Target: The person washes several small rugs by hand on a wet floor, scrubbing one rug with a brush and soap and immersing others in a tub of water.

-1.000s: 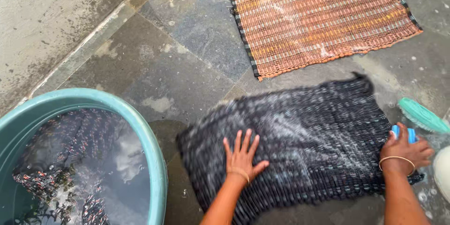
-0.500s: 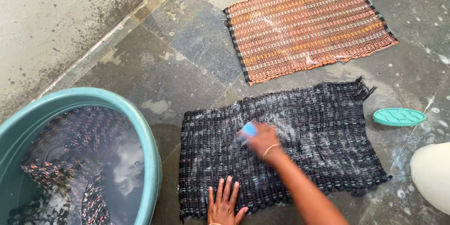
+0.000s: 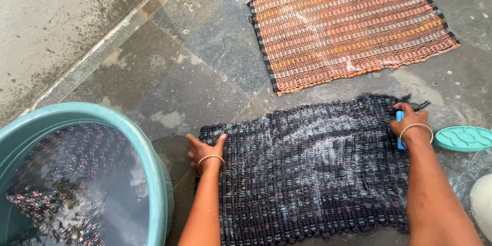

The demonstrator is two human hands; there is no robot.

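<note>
Both hands moved outward: left hand (image 3: 204, 149) gripping dark mat (image 3: 312, 169) corner, right hand (image 3: 410, 123) clamping blue brush (image 3: 400, 130) opposite.

Wet grey stone floor (image 3: 169, 72) w/ damp patches & soap flecks. Left of it, across a raised kerb (image 3: 97, 54), pale speckled concrete (image 3: 46, 15). Flat daylight, no hard shadows.
</note>
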